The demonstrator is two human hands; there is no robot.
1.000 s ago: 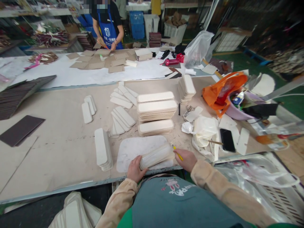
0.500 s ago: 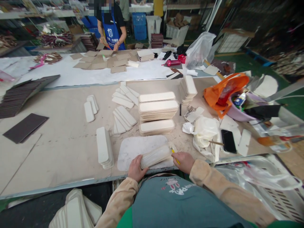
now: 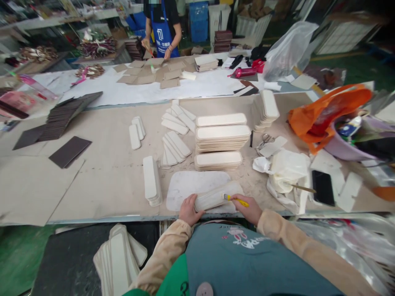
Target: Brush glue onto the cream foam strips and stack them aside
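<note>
Near the table's front edge, my left hand (image 3: 189, 210) grips the left end of a long, pale strip piece (image 3: 212, 198) that lies tilted on a white rounded mat (image 3: 182, 185). A yellow-handled brush (image 3: 240, 201) is held in my right hand (image 3: 249, 209), its tip on the right part of the strip piece. Behind the mat stand stacks of rounded cream strips (image 3: 220, 137). To the left of the mat is another upright stack (image 3: 151, 181), with fanned strips (image 3: 176, 149) farther back.
A white plastic bag (image 3: 288, 166), scissors (image 3: 267, 139) and a phone (image 3: 322, 188) lie at the right, near an orange bag (image 3: 327, 115). Dark sheets (image 3: 70, 151) lie at the left. Across the table stands a person in a blue apron (image 3: 163, 35).
The view has shifted, so the table's contents sit differently in the frame. My right hand has brought the brush from the strip's right end onto its surface; my left hand stays at the left end.
</note>
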